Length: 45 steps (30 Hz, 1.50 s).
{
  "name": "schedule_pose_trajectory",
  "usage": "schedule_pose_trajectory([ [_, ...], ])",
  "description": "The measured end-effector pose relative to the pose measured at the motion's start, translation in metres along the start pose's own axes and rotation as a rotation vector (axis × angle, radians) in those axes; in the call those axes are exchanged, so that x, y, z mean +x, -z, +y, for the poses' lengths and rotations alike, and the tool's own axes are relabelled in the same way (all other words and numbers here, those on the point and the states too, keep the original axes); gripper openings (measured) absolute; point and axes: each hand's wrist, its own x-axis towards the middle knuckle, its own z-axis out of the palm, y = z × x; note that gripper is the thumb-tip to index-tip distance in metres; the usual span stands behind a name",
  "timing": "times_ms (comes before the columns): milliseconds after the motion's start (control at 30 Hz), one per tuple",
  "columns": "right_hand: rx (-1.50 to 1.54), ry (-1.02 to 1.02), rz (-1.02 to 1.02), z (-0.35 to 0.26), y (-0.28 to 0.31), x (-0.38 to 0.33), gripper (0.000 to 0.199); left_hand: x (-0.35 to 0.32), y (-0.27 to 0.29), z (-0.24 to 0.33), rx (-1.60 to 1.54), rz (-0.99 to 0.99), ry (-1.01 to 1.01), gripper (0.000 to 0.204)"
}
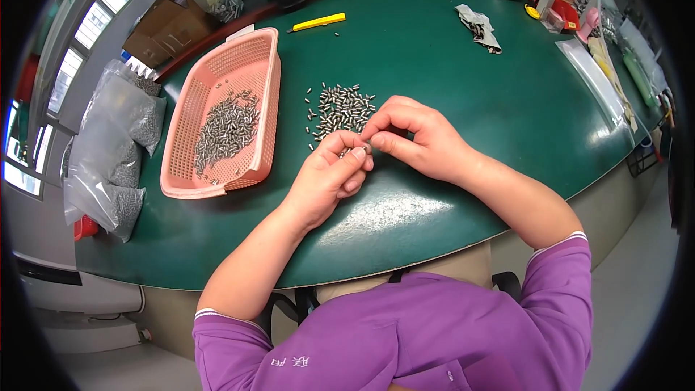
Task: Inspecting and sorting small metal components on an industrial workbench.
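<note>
Metal piece (367,148) pinched by left hand (322,177) and right hand (427,143) (axis unclear); loose pieces (339,110) at all angles, nearer left edge of bench (420,51).

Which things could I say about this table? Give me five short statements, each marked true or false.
1. The table is green. True.
2. The basket stands right of the loose pile. False: it stands left of the pile.
3. The knife is yellow. True.
4. The basket is empty. False: it holds small metal pieces.
5. The left hand and right hand are close together. True.
</note>
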Motion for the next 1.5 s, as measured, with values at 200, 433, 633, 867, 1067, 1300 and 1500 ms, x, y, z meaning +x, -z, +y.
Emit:
schedule_pose_trajectory([
  [200,-0.144,-0.034,0.042,0.011,0.006,0.0,0.01,0.0,-0.001,0.001,0.021,0.018,0.004,0.019],
  [433,-0.358,0.056,-0.092,0.013,-0.002,-0.003,0.025,0.003,0.009,0.001,-0.142,0.1,-0.102,0.029],
  [633,-0.447,0.095,-0.116,0.016,-0.004,-0.002,0.023,0.005,0.012,0.001,-0.133,0.164,-0.105,0.026],
  [867,-0.462,0.044,-0.147,0.012,0.0,-0.001,0.01,0.004,0.009,0.0,-0.094,0.165,-0.098,0.023],
  [1067,-0.506,0.008,-0.175,0.012,0.003,-0.004,0.009,0.003,0.006,0.0,-0.109,0.166,-0.085,0.019],
  [1300,-0.336,-0.108,-0.143,0.011,0.002,-0.002,0.009,0.003,0.006,0.0,-0.042,0.12,-0.048,0.013],
  [1500,0.082,0.009,-0.044,0.002,-0.006,0.0,0.005,0.0,0.0,-0.003,0.027,0.048,0.037,0.02],
])
